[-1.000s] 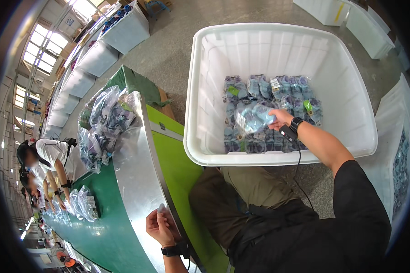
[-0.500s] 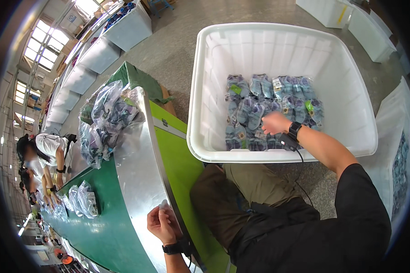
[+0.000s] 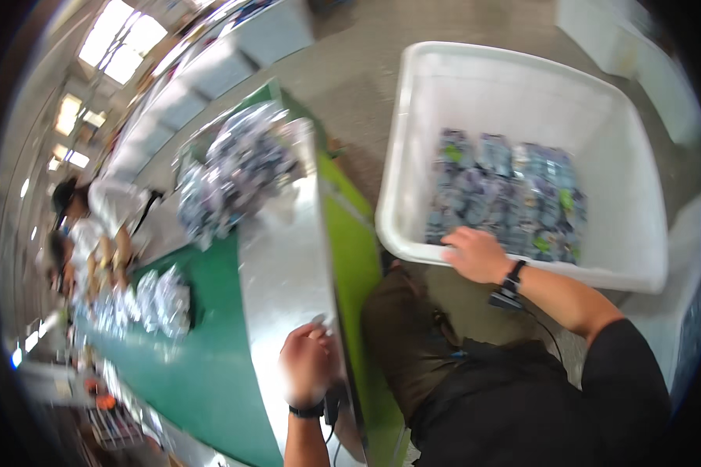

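the right hand (image 3: pixel 475 254) reaches into the white bin (image 3: pixel 475 86), its fingers curled down on the near row of grey-blue packets (image 3: pixel 506 198); whether it grips one cannot be told. the left hand (image 3: pixel 308 364) rests, blurred and loosely curled, on the conveyor's metal edge (image 3: pixel 280 257).

Small shiny packets (image 3: pixel 506 198), blue-grey with bits of green, are lying in rows inside the big white tub (image 3: pixel 639 140). A heap of see-through bags (image 3: pixel 234 175) is sitting on the green worktop (image 3: pixel 210 373). More little bags (image 3: pixel 163 300) are lying farther along it, blurred.
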Demonstrator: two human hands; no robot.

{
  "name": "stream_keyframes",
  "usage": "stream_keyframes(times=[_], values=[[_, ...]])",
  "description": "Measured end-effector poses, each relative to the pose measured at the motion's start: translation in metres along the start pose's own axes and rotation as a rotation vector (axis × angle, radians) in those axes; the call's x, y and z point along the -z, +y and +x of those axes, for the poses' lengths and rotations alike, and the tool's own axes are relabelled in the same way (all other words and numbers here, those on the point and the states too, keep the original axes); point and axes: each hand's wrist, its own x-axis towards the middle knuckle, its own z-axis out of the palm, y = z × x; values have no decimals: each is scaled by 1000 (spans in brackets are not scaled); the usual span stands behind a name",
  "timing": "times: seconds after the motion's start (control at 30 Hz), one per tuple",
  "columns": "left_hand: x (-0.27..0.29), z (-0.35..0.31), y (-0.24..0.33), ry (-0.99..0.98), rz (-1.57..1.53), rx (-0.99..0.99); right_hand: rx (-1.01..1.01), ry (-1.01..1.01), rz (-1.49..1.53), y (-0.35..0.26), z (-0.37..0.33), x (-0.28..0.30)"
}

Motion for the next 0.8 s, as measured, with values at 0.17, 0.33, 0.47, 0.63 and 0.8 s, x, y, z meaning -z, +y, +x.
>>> stream_keyframes(times=[0.17, 0.33, 0.47, 0.63, 0.8], values=[[56, 32, 17, -56, -50, 60, -97, 7, 90, -10, 1, 2], [149, 91, 12, 224, 115, -15, -78, 39, 59, -24, 6, -3], [249, 159, -13, 484, 542, -260, -67, 24, 60, -22, 10, -6], [335, 233, -19, 727, 1195, -182, -63, 1, 20, -27, 15, -2], [315, 249, -20, 686, 1271, 17, -59, 9, -28, -28, 16, -2]])
